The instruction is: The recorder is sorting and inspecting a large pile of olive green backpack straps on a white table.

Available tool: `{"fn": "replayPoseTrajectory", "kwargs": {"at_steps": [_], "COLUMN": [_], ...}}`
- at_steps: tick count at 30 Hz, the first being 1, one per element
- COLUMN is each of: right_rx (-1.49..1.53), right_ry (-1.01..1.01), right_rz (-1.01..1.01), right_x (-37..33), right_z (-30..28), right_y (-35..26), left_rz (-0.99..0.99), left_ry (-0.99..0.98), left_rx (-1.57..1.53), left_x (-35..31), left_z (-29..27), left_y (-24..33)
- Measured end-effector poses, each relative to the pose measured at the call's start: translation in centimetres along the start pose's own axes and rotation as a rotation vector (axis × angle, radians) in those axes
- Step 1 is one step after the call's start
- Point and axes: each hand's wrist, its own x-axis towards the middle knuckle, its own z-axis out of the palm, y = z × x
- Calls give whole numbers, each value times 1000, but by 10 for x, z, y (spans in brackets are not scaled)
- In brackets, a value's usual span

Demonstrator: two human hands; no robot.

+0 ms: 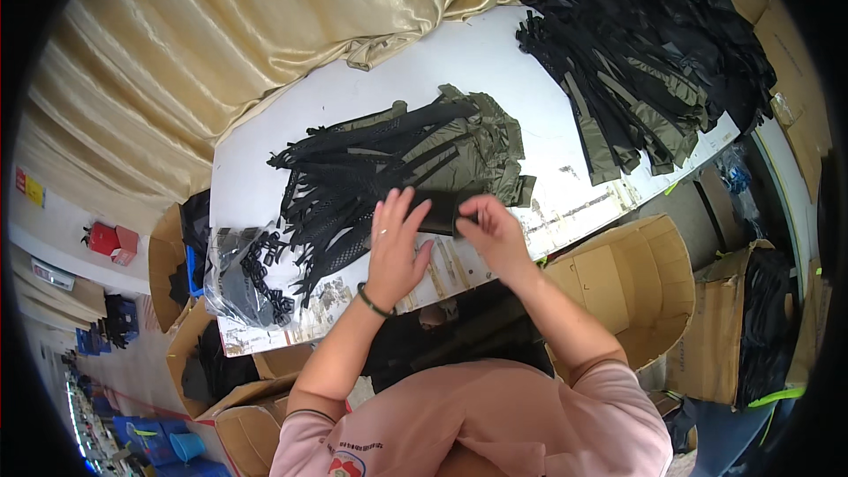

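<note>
A pile of olive-green fabric pieces (495, 137) with black mesh and straps (336, 177) lies across the middle of the white table. In front of it, a flat dark piece of fabric (437, 212) spans the gap between my hands. My left hand (397, 238) rests at its left end, fingers stretched out, palm down, over the edge of the black mesh. At the other end my right hand (495, 231) has its fingers curled, with thumb and forefinger pinching the piece's edge. What lies beneath my left fingers is hidden.
A clear plastic bag (238, 278) with black buckles sits at the table's left corner. More black and green pieces (636, 79) are heaped at the far right. Cardboard boxes (654, 274) stand below the table at right and left. A gold curtain (318, 9) hangs behind.
</note>
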Motion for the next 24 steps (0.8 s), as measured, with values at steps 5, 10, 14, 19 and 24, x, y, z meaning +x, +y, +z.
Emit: {"fn": "replayPoseTrajectory", "kwargs": {"at_steps": [5, 10, 14, 19, 24], "right_rx": [-567, -991, -945, -954, -1139], "right_ry": [125, 163, 127, -11, -67], "right_rz": [-219, -527, -421, -494, -658], "right_x": [-43, -38, -33, -34, -19], "right_z": [-3, -13, -27, -24, -28], "right_y": [-8, -4, 9, 1, -6], "left_rz": [-32, -420, -472, -508, -51], "left_ry": [-186, -323, -280, -307, -142], "left_rx": [-383, -791, -818, -793, -337], "left_x": [-5, -18, -20, -28, -31], "left_z": [44, 62, 55, 49, 40], "left_y": [-2, 5, 11, 6, 19]}}
